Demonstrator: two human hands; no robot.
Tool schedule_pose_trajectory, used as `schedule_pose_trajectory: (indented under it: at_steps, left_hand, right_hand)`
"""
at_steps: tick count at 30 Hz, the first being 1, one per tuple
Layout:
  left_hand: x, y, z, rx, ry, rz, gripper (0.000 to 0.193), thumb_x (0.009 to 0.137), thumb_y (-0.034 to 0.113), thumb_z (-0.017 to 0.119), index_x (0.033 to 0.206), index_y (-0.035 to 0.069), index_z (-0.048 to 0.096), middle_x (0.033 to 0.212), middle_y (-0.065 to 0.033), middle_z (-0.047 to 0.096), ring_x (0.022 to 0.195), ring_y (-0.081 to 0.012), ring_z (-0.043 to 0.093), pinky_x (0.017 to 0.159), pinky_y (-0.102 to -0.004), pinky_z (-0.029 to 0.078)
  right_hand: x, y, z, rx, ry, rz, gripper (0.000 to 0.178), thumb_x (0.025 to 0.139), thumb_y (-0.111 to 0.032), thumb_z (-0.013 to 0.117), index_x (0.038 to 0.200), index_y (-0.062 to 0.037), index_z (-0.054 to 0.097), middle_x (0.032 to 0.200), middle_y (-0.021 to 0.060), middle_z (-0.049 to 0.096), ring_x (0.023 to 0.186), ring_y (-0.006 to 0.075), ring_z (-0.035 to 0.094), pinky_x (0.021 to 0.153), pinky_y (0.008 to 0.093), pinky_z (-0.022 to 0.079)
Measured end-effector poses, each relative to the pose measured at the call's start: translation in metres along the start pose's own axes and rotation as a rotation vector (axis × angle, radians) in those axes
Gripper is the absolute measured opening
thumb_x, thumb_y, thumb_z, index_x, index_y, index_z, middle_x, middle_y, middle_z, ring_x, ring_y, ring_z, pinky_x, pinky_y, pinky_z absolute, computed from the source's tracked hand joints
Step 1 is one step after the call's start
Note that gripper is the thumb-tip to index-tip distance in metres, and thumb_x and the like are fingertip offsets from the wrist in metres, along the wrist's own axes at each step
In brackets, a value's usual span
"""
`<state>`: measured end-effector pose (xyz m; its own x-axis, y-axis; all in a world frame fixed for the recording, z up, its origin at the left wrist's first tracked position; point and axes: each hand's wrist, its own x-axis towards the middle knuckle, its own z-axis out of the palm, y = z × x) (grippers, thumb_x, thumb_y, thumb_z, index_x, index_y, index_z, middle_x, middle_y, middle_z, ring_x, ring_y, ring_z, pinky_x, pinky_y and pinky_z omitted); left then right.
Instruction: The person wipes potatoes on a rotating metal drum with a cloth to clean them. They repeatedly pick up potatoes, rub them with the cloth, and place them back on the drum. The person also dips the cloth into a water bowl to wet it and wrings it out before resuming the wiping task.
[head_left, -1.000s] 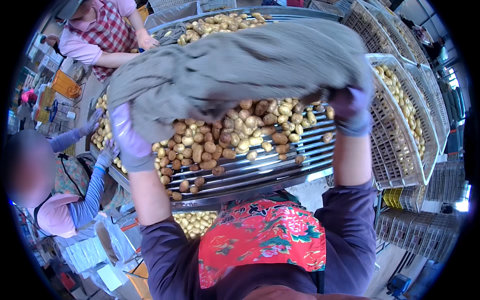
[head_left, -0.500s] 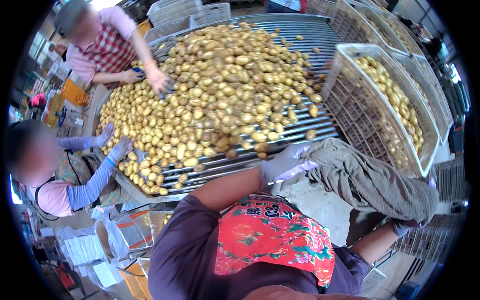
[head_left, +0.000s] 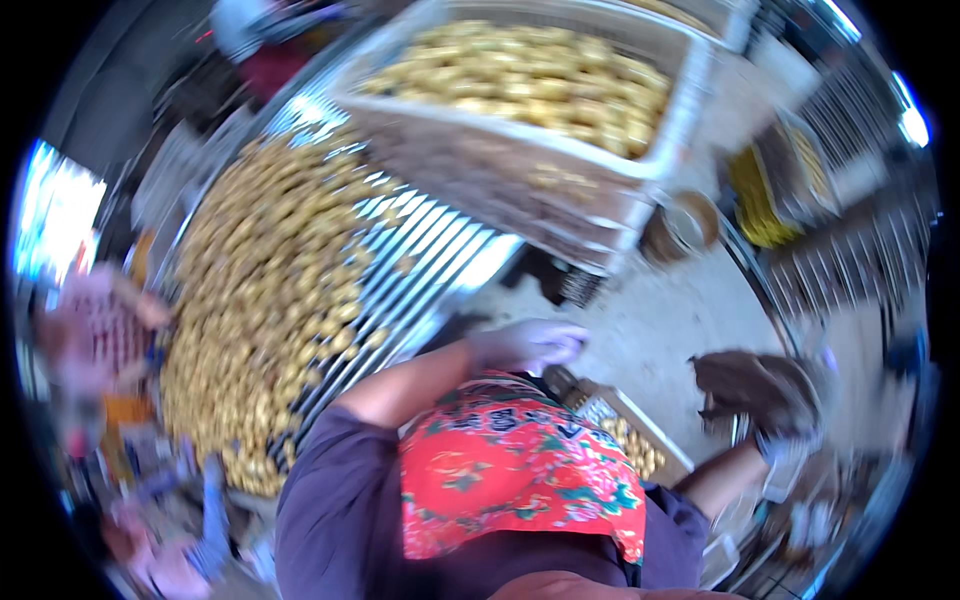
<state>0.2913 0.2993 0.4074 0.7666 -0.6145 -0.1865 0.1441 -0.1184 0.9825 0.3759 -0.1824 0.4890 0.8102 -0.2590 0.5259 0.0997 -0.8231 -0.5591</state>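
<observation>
In my right hand [head_left: 794, 428], which wears a pale glove, a bunched grey-brown towel [head_left: 742, 386] hangs out to the right, over the floor. My left hand [head_left: 528, 345], in a pale lilac glove, is in front of my chest. Its fingers look curled together, with nothing visible in them, though motion blurs it. Near that hand is the edge of a slatted metal table [head_left: 432, 240]. A large heap of potatoes [head_left: 270, 290] covers the table's left part.
A pale plastic crate [head_left: 655, 165] full of potatoes stands at the table's far right end. Beyond it are a round bucket [head_left: 690, 225] and a yellow mesh sack [head_left: 762, 205]. A box of small potatoes [head_left: 632, 445] is beside my apron. Blurred co-workers [head_left: 105, 320] are at the left.
My left hand has let go of the towel, which now hangs bunched from my right hand alone. The view has swung right, bringing the crate, bucket and floor toward the middle.
</observation>
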Motion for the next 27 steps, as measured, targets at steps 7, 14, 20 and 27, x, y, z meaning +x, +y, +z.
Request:
schedule_pose_trajectory:
  at_steps: [7, 14, 20, 27]
  left_hand:
    - [0.009, -0.020, -0.041, -0.194, 0.090, -0.271, 0.055, 0.097, 0.029, 0.061, 0.143, 0.003, 0.045, 0.123, -0.0073, 0.059, 0.117, -0.0192, 0.055, 0.102, -0.0307, 0.042]
    - [0.017, -0.064, -0.087, -0.429, 0.152, -0.228, 0.051, 0.098, 0.020, 0.060, 0.143, 0.001, 0.045, 0.125, -0.0104, 0.059, 0.114, -0.0196, 0.057, 0.101, -0.0334, 0.044]
    - [0.024, -0.027, -0.108, 0.037, 0.137, -0.302, 0.041, 0.099, 0.015, 0.056, 0.136, 0.000, 0.051, 0.122, -0.0105, 0.063, 0.116, -0.0193, 0.058, 0.101, -0.0312, 0.044]
    - [0.009, -0.097, -0.103, 0.379, 0.327, -0.323, 0.042, 0.100, 0.030, 0.048, 0.128, -0.001, 0.057, 0.120, -0.0158, 0.064, 0.113, -0.0257, 0.058, 0.103, -0.0349, 0.041]
  right_hand:
    - [0.049, 0.025, 0.035, 0.687, 0.077, -0.032, 0.058, 0.091, -0.039, 0.051, 0.118, 0.0119, 0.059, 0.113, 0.0223, 0.067, 0.098, 0.0267, 0.067, 0.090, 0.0372, 0.052]
    - [0.075, 0.079, 0.098, 0.479, 0.339, -0.012, 0.039, 0.083, -0.007, 0.042, 0.116, 0.0054, 0.059, 0.102, 0.0139, 0.066, 0.092, 0.0217, 0.063, 0.086, 0.0334, 0.050]
    - [0.117, 0.092, 0.166, -0.129, 0.286, -0.224, 0.031, 0.079, -0.007, 0.052, 0.106, 0.0050, 0.063, 0.107, 0.0189, 0.065, 0.094, 0.0280, 0.064, 0.087, 0.0373, 0.049]
    - [0.232, 0.134, 0.295, 0.428, -0.012, 0.183, 0.029, 0.077, -0.006, 0.058, 0.104, 0.0003, 0.066, 0.092, 0.0166, 0.070, 0.085, 0.0294, 0.068, 0.080, 0.0354, 0.052]
